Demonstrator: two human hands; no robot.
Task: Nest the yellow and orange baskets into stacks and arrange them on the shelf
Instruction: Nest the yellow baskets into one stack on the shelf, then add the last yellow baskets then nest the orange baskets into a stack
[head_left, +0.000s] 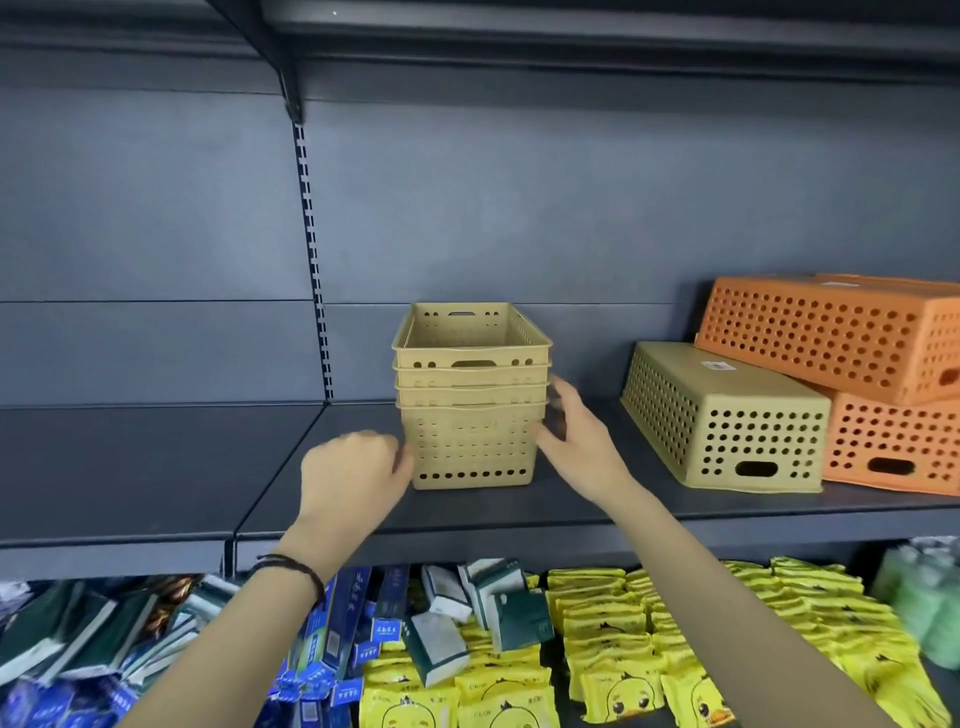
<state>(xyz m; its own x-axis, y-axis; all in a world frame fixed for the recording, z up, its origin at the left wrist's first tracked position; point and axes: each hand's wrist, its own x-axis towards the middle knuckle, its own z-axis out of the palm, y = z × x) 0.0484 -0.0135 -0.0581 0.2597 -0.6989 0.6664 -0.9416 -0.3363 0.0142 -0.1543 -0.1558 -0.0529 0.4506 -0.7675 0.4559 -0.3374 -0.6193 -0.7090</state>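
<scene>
L hand: fingers curled, at lower-left side of nested yellow stack, contact unclear; R hand: fingers spread wide, blurred, against stack's right side, grip not discernible. Stack: 4 yellow baskets, upright, open-top, on dark shelf approx. mid-frame. To the right, well apart: 1 yellow basket upside down, beside 2 orange baskets, also inverted, upper one tilted across lower one and the yellow one.

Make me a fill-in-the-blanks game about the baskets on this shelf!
1. The nested stack between the two hands is colored ____.
2. The yellow basket lying to the right is turned ____ down.
3. The tilted top basket on the right is colored ____.
Missing words: yellow; upside; orange.
</scene>
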